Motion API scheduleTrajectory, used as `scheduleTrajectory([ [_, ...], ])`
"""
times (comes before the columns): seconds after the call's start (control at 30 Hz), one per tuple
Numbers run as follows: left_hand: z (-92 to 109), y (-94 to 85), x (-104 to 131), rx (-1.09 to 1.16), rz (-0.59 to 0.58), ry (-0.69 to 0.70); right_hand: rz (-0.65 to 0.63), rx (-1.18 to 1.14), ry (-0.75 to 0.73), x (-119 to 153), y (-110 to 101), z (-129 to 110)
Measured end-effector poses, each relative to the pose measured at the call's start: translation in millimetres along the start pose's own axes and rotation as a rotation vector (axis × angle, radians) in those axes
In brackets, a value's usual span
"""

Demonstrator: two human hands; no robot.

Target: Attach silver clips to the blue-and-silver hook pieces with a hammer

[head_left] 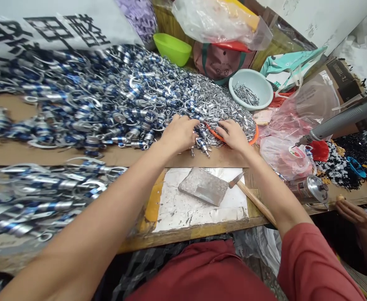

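My left hand (pixel 179 134) is over the near edge of a large heap of blue-and-silver metal pieces (pixel 130 96) with pale loops. Its fingers curl down among them, and what they hold, if anything, is hidden. A few loose pieces (pixel 203 147) lie just beside its thumb. To the right, my right hand (pixel 233 134) has its fingers apart over an orange rim (pixel 253 137), which surrounds small flat silver metal pieces (pixel 221 102). Nearer to me, a grey block (pixel 204 187) rests on a white board (pixel 174 209). Beside it lies a hammer (pixel 256 202) with a wooden handle.
More blue-and-silver pieces (pixel 54 200) lie at the front left. A pale bowl (pixel 266 90) holds metal pins; a green bowl (pixel 172 49) stands behind the heap. A grey power tool (pixel 340 119) hangs at right above plastic bags. Another person's hand (pixel 357 215) is at the far right.
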State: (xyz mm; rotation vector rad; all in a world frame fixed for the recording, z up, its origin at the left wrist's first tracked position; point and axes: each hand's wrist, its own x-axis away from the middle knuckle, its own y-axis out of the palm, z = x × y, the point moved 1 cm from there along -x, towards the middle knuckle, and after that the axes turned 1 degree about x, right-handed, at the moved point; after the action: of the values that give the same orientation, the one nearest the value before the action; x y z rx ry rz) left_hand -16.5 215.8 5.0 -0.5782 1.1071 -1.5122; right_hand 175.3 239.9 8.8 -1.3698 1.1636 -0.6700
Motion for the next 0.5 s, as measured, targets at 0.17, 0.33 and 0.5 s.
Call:
scheduleTrajectory([
  [0.17, 1, -3.8, 16, -0.016, 0.046, -0.078, 0.074, 0.11, 0.093, 20, 17, -6],
  [0.33, -4, 2.1, 24, -0.016, 0.024, 0.003, 0.181, 0.092, 0.032, 20, 23, -4],
  [0.5, -6, 1.6, 30, 0.007, 0.046, 0.071, 0.229, 0.05, -0.057, 24, 24, -4],
])
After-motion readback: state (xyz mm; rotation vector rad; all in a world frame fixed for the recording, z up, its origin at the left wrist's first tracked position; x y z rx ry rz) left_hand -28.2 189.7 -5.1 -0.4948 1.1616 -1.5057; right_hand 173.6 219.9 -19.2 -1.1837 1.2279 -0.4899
